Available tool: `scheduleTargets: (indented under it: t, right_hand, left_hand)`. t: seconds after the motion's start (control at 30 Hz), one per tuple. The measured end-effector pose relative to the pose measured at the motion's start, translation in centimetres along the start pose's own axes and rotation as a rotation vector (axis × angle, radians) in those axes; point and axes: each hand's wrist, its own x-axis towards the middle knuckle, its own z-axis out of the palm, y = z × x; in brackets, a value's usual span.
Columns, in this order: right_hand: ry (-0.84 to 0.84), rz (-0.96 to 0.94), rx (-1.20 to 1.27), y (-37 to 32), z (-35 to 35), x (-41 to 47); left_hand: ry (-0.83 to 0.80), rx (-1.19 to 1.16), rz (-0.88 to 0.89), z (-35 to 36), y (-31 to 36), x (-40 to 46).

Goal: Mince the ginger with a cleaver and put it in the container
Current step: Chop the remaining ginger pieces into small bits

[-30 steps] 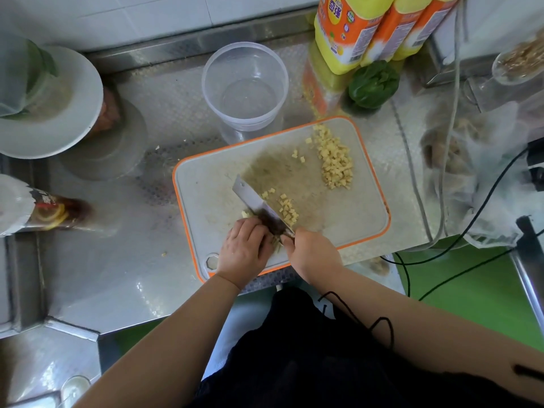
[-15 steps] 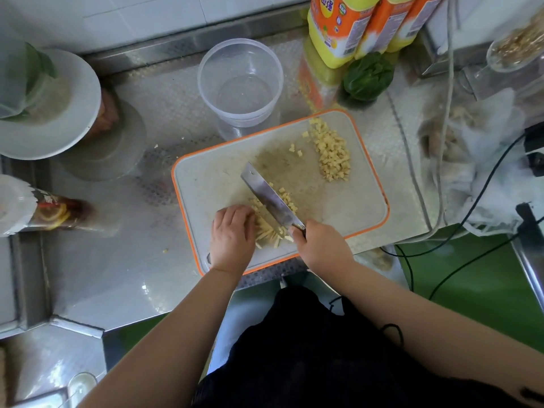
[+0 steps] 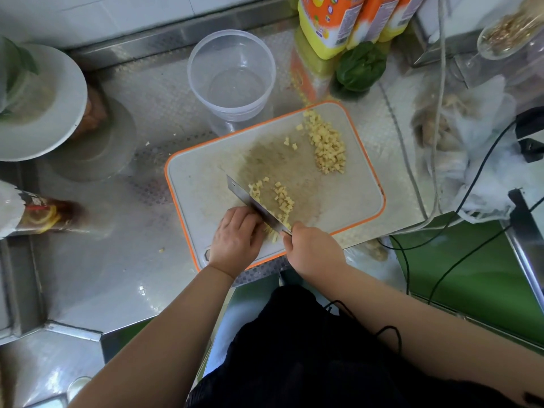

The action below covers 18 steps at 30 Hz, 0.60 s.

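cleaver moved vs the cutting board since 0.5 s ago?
Yes. The cleaver has shifted toward the left hand over the cutting board, leaving more cut ginger on its right side.

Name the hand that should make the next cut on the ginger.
Right. The right hand already grips the cleaver, its blade beside the uncut ginger. The left hand is curled over that ginger, steadying it.

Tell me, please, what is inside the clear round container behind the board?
The container looks empty: only its clear bottom shows. All ginger dice lie on the cutting board.
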Motion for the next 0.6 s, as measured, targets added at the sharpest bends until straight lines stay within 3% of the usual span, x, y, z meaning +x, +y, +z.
scheduleTargets:
  t: [0.6]
  right_hand:
    - [-0.056, 0.079, 0.056, -0.6, 0.9, 1.6]
  left_hand:
    - [-0.013, 0.019, 0.001, 0.6, -0.4, -0.2]
